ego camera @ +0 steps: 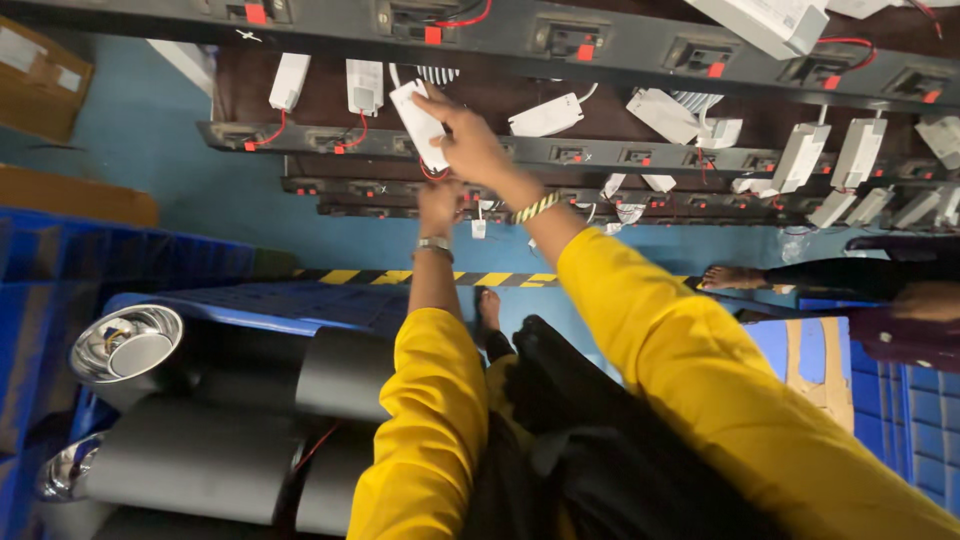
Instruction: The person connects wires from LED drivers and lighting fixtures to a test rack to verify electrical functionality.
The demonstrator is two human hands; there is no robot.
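My right hand (468, 143) reaches up to the dark rack and grips a white rectangular driver box (419, 124) hanging by red and black wires. Just below it, my left hand (439, 203), with a metal watch on the wrist, is closed around the wiring under that box at a rail with red clips (330, 140). Both arms wear yellow sleeves. The fingertips of the left hand are partly hidden behind the right wrist.
Several more white driver boxes (800, 155) hang along the dark rails. A blue crate (60, 300) at lower left holds black cylindrical lamp housings (340, 375) with chrome reflectors (125, 343). A yellow-black striped tape (350, 276) crosses the blue floor; another person's bare foot (730, 277) stands at right.
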